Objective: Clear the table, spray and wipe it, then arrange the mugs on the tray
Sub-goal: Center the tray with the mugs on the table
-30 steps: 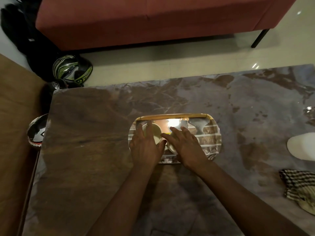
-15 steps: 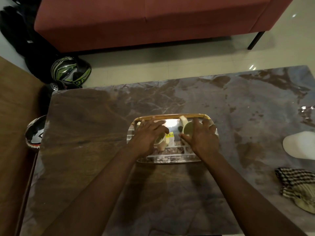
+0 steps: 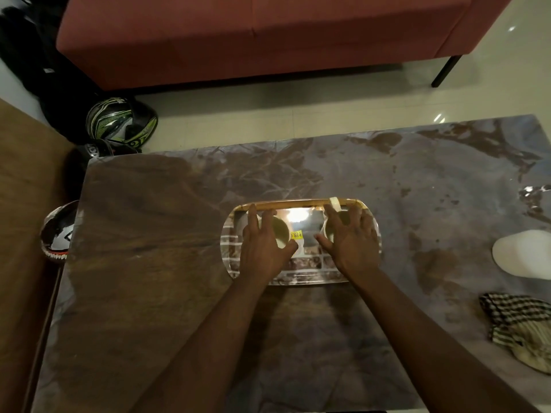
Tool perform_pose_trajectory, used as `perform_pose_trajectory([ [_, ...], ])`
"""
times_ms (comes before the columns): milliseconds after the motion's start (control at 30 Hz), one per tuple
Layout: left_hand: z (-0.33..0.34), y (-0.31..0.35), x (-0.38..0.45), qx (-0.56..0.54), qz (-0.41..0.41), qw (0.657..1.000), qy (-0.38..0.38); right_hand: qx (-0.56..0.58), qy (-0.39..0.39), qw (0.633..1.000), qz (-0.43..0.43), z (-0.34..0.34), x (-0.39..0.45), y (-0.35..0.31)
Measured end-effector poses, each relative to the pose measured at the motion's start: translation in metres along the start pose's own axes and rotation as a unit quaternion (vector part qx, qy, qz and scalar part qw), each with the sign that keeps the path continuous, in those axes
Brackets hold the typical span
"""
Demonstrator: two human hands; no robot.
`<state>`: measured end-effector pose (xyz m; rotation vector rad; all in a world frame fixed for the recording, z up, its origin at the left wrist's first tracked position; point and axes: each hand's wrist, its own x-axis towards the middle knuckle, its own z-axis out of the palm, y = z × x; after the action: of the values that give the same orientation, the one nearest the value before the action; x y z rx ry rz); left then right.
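Note:
A shiny oblong tray (image 3: 301, 204) with a brick pattern lies in the middle of the marble-look table (image 3: 179, 293). Two pale mugs stand on it side by side. My left hand (image 3: 262, 248) grips the left mug (image 3: 280, 229) from above, fingers curled round its rim. My right hand (image 3: 351, 242) grips the right mug (image 3: 331, 231) the same way; its handle (image 3: 334, 203) points to the tray's far rim. A yellow sticker (image 3: 296, 234) shows between the mugs.
A checked cloth (image 3: 518, 326) lies at the table's right edge, with a white rounded object (image 3: 521, 253) behind it. Helmets (image 3: 119, 120) sit on the floor at the far left, beside a red sofa (image 3: 268, 34). A wooden surface (image 3: 24, 234) borders the table's left.
The two mugs, held close together a second ago, have moved apart: the right hand carried its mug toward the tray's right side, the left hand shifted its mug slightly left.

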<state>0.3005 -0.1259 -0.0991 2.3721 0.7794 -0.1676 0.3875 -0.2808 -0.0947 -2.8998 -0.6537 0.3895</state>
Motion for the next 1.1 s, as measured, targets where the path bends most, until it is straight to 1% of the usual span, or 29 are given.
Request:
perform_pose_trajectory([
  [67,-0.005,-0.008,0.005,0.025,0.041,0.998,-0.031,-0.003,0.023,0.999,0.03,0.001,0.0,0.001],
  [133,-0.011,-0.015,0.008,0.072,0.096,0.991,-0.052,-0.006,0.023,0.999,0.046,0.002,0.0,0.0],
  [200,-0.014,-0.02,0.008,0.105,0.136,0.984,-0.048,-0.008,0.022,0.998,0.052,0.003,-0.001,-0.002],
  [333,-0.008,-0.022,0.004,0.114,0.14,0.983,-0.016,-0.027,0.036,0.997,0.057,0.009,-0.005,-0.003],
  [400,-0.004,-0.023,0.003,0.136,0.15,0.979,0.005,-0.032,0.037,0.997,0.057,0.012,-0.005,-0.004],
  [533,0.002,-0.021,0.0,0.167,0.169,0.97,0.057,-0.016,0.067,0.997,0.042,0.017,-0.006,-0.003],
  [633,0.006,-0.02,0.001,0.165,0.164,0.97,0.071,-0.021,0.068,0.997,0.031,0.017,-0.007,-0.003],
  [700,0.006,-0.018,0.0,0.155,0.163,0.971,0.086,0.008,0.069,0.997,0.026,0.016,-0.006,-0.001],
  [733,0.004,-0.017,-0.001,0.139,0.16,0.972,0.103,0.05,0.072,0.996,0.028,0.016,-0.005,0.004],
  [767,0.001,-0.017,-0.003,0.105,0.148,0.975,0.13,0.106,0.073,0.991,0.039,0.015,-0.006,0.011],
  [800,-0.004,-0.02,-0.005,0.046,0.12,0.978,0.165,0.162,0.08,0.982,0.054,0.015,-0.008,0.021],
  [833,-0.008,-0.025,-0.008,-0.032,0.076,0.977,0.199,0.209,0.099,0.97,0.072,0.016,-0.013,0.032],
  [867,-0.013,-0.033,-0.011,-0.109,0.021,0.968,0.227,0.245,0.121,0.957,0.093,0.018,-0.02,0.045],
  [900,-0.015,-0.043,-0.014,-0.163,-0.041,0.955,0.244,0.271,0.131,0.946,0.118,0.021,-0.027,0.058],
  [933,-0.016,-0.053,-0.017,-0.185,-0.104,0.945,0.248,0.293,0.117,0.938,0.147,0.025,-0.035,0.07],
  [1000,-0.014,-0.07,-0.024,-0.169,-0.197,0.94,0.22,0.327,0.051,0.925,0.187,0.031,-0.042,0.083],
  [1033,-0.012,-0.075,-0.027,-0.157,-0.217,0.943,0.195,0.335,0.029,0.922,0.193,0.033,-0.041,0.087],
  [1100,-0.006,-0.08,-0.03,-0.149,-0.229,0.948,0.162,0.335,0.007,0.925,0.181,0.036,-0.033,0.09],
])
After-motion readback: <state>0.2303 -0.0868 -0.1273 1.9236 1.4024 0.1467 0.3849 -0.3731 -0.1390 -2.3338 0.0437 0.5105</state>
